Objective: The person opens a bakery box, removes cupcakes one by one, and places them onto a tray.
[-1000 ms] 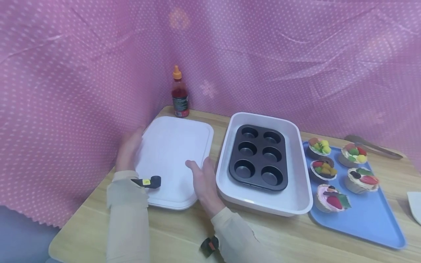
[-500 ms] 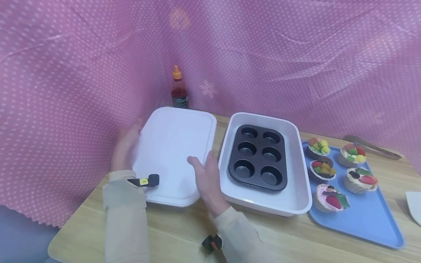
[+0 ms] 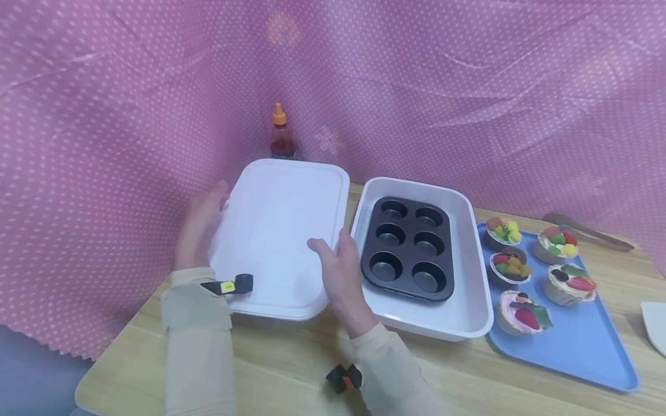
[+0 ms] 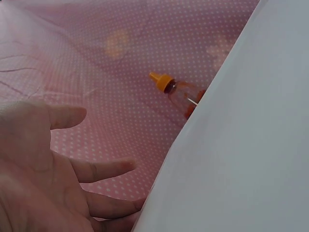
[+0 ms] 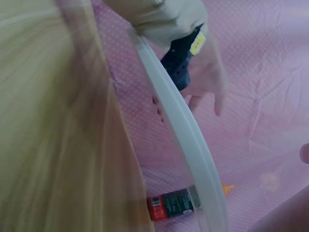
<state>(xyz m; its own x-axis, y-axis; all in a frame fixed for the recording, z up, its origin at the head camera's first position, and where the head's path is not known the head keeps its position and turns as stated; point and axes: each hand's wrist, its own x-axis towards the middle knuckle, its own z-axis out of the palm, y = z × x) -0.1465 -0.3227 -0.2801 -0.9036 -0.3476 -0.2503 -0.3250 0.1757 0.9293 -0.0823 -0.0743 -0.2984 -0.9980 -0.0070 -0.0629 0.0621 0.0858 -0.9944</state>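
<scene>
A white rectangular plastic lid (image 3: 283,231) with rounded corners is raised off the table between both hands. At its left edge my left hand (image 3: 200,222) supports it; in the left wrist view the thumb and forefinger of the left hand (image 4: 53,159) are straight and spread, while the lower fingertips pass behind the lid (image 4: 236,145). My right hand (image 3: 343,283) is at the right edge, thumb and forefinger extended; its other fingers are hidden. Seen edge-on in the right wrist view, the lid (image 5: 181,125) has the left hand's fingertips showing beneath it.
Right of the lid, a white deep container (image 3: 481,277) holds a dark muffin pan (image 3: 408,248). A blue tray (image 3: 577,352) bears several decorated cupcakes. Tongs (image 3: 593,231) lie behind it. A sauce bottle (image 3: 281,136) stands behind the lid, before the pink dotted cloth (image 3: 416,104).
The lid has risen off the table and shifted slightly back and right with both hands, covering more of the sauce bottle. The right hand now overlaps the container's left side.
</scene>
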